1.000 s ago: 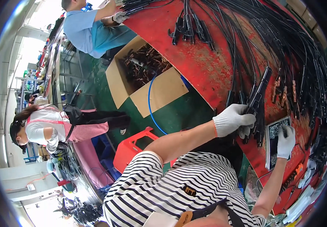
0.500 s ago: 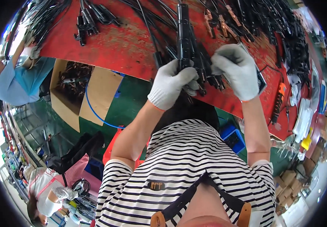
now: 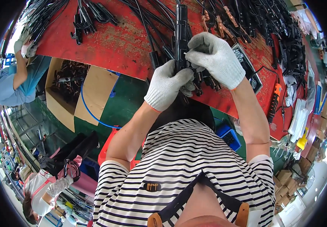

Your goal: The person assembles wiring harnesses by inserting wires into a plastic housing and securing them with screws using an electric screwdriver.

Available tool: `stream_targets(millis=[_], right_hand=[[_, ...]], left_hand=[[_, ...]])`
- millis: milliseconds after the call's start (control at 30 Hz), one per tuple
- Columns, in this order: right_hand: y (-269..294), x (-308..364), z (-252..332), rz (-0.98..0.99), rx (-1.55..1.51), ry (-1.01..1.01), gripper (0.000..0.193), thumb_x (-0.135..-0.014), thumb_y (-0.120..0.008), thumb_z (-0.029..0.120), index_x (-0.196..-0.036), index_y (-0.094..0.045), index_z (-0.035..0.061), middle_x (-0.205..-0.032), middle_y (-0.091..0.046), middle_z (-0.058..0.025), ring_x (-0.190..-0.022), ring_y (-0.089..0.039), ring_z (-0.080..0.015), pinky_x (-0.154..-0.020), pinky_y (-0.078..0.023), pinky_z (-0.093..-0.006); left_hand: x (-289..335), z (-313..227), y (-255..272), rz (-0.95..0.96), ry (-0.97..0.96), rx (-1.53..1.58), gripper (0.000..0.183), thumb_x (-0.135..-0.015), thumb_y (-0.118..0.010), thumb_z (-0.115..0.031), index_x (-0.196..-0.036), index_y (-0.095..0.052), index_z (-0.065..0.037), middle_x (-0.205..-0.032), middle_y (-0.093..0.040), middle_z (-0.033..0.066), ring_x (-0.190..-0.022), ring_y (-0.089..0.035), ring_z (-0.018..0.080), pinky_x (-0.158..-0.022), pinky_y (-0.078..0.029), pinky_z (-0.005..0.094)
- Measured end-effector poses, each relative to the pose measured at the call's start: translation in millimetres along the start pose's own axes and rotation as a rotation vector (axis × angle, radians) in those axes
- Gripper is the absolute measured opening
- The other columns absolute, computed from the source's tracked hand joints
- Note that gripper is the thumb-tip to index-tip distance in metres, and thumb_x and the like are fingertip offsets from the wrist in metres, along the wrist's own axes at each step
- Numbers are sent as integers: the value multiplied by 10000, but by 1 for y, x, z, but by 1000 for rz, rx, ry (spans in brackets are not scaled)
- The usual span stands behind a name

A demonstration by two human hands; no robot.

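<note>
The left hand (image 3: 169, 83), in a white knitted glove, is closed around the lower part of a long, glossy black cylindrical handle (image 3: 181, 34), which stands over the table edge with its far end pointing to 12 o'clock. The right hand (image 3: 218, 60), in a matching glove, is at 2 o'clock from the left one, its thumb and forefinger drawn together against or just beside the handle; whether they pinch something small, I cannot tell. More dark tubes show just beneath the two hands, partly hidden by the gloves.

Clock positions from here are taken from the handle. At 4 o'clock, on the worn red tabletop (image 3: 122, 45), lies a shallow rectangular dark tray (image 3: 248, 69) with small silvery metal pieces in it; beyond it is an orange-and-black stick-shaped tool (image 3: 274, 102). Copper-coloured metal clamps (image 3: 222, 27) lie at 2 o'clock. Between 9 and 10 o'clock sits a cluster of black plastic holders (image 3: 91, 17).

Below the tabletop, at 8 o'clock, stands an open brown cardboard box (image 3: 93, 94), a thin blue hose (image 3: 89, 109) curving over it. A co-worker in a light blue top (image 3: 10, 85) is between 8 and 9 o'clock.
</note>
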State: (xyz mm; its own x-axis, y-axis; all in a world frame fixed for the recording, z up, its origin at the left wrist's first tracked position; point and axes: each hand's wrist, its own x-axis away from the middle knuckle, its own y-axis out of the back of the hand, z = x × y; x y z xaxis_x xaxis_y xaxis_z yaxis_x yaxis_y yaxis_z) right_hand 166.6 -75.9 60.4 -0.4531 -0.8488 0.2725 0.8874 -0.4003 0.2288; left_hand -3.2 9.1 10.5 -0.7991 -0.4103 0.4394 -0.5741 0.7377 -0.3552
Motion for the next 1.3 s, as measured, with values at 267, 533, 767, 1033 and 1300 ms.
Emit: stream_targets(millis=[267, 533, 767, 1033, 1300], right_hand=[[-1, -19, -2, 65, -28, -86, 300, -893, -800, 235, -1081, -692, 27, -833, -649, 5, -691, -572, -69, -597, -452, -225], [-1, 4, -18, -32, -285, -105, 415, -960, -758, 358, -1168, -677, 7, -842, -648, -2, -684, -547, -67, -570, -410, -221], [102, 60, -66, -463, -295, -79, 274, -1027, -673, 293, -1163, -719, 60, -845, -662, 23, -695, -547, -47, -603, -404, -226], [145, 128, -132, -255, 782, -183, 299, -947, -698, 278, -1182, -770, 108, -1054, -782, -109, -983, -744, -297, -833, -573, -429], [130, 140, -145, -171, 1165, -234, 280, -896, -676, 337, -1059, -775, 132, -967, -747, -114, -965, -717, -376, -819, -580, -506]], left_hand=[[2, -8, -1, -11, -2, -24, 236, -984, -723, -183, -1076, -669, 28, -900, -721, 95, -708, -711, 165, -602, -588, 308], [2, -5, -4, 5, 38, 172, 258, -989, -717, -160, -1162, -638, 14, -909, -712, 90, -683, -688, 170, -580, -569, 312], [4, -4, -2, -2, 71, 123, 241, -1005, -672, -152, -1195, -616, -15, -870, -675, 67, -642, -618, 142, -535, -479, 298], [-2, -2, -8, 3, 31, 95, 309, -1026, -669, -159, -1260, -612, 35, -857, -704, 105, -579, -650, 160, -482, -526, 301], [0, 0, -14, -22, 0, 58, 295, -1031, -667, -165, -1246, -625, 33, -860, -712, 107, -576, -653, 150, -472, -521, 285]])
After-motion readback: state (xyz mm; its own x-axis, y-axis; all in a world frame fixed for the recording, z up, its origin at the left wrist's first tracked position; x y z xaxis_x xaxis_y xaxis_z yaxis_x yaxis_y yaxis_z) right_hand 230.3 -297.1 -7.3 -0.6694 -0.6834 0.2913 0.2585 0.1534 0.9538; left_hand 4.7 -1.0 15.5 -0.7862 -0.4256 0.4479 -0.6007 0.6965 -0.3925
